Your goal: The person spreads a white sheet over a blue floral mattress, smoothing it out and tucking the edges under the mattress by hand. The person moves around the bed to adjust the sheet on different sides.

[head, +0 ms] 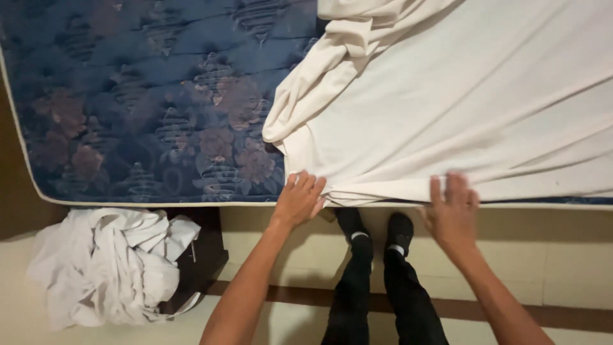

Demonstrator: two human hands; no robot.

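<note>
Both hands press on the cream cotton sheet (pixel 447 108) at the near edge of the blue floral quilted mattress (pixel 140 102): left hand (pixel 299 199) fingers together, flat; right hand (pixel 452 211) fingers spread. Bare mattress lies leftward; a crumpled white cloth pile (pixel 108 262) sits on the floor.

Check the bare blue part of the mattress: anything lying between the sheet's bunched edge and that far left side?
Nothing visible. The floral mattress top is bare left of the cream sheet. The white cloth pile lies on the floor, off the mattress. Left hand and right hand rest at the sheet's near edge.
</note>
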